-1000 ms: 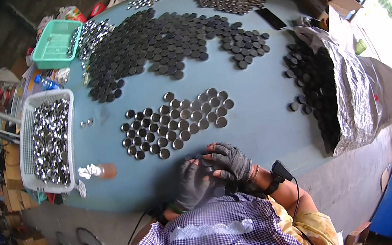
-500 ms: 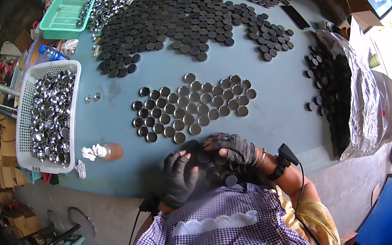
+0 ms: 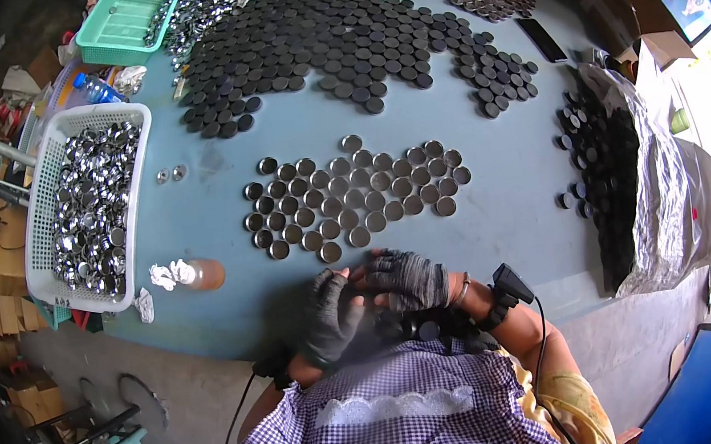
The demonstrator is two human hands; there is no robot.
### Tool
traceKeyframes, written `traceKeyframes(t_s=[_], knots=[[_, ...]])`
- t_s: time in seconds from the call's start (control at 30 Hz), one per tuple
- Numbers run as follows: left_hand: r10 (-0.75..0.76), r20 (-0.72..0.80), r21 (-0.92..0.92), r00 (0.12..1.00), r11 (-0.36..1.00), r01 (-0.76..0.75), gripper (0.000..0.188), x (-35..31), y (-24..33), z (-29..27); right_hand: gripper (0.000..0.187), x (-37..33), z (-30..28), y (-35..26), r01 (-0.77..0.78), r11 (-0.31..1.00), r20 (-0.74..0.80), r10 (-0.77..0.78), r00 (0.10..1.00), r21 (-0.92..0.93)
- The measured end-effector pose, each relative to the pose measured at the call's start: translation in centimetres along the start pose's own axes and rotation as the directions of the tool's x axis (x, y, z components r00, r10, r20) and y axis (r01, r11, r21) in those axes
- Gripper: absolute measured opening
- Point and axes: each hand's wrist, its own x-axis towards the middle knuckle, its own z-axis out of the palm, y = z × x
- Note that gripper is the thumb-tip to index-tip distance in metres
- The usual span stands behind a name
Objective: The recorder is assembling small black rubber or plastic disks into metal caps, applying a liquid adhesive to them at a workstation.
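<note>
Both my hands wear grey fingerless gloves and meet at the table's near edge, close to my checked apron. My left hand [image 3: 332, 317] is cupped, thumb and fingers apart, its fingertips near those of the other hand. My right hand [image 3: 410, 279] arches over a dark heap of black round caps [image 3: 426, 330], fingers stretched leftward. Part of that heap is hidden under the palms and blurred. Just beyond lies a loose patch of shallow silvery round caps [image 3: 331, 251], open side up.
Black discs [image 3: 332, 45] cover the far table. A white basket [image 3: 147, 151] of shiny metal caps stands left, near a jar of amber liquid [image 3: 207, 275]. A silvery sack [image 3: 655, 209] lies right, with black caps [image 3: 585, 156] spilling out. Behind sits a green basket [image 3: 95, 54].
My hands have drawn closer together, the right one moving left and the left one's fingers straightening toward it. Fewer black caps show between them. The whole view has shifted slightly.
</note>
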Motion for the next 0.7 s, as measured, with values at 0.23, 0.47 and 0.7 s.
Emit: traceKeyframes(t_s=[0.23, 0.47, 0.7], knots=[[-0.001, 0.034, 0.041, 0.999, 0.999, -0.001, 0.037, -0.3, 0.3, -0.5, 0.048, -0.5, -0.9, -2.1, -0.002, 1.0, 0.013, 0.002, 1.0, 0.027], [-0.145, -0.054, -0.177, 0.988, 0.975, 0.133, 0.036, -1.8, -1.0, -1.5, 0.059, -5.1, -1.3, -0.4, 0.006, 0.998, -0.047, -0.003, 0.999, 0.064], [-0.291, -0.531, -0.052, 0.796, 0.949, 0.312, 0.048, -4.1, -5.0, -4.8, 0.062, -6.0, -0.5, -1.8, -0.076, 0.997, -0.135, 0.077, 0.988, 0.013]])
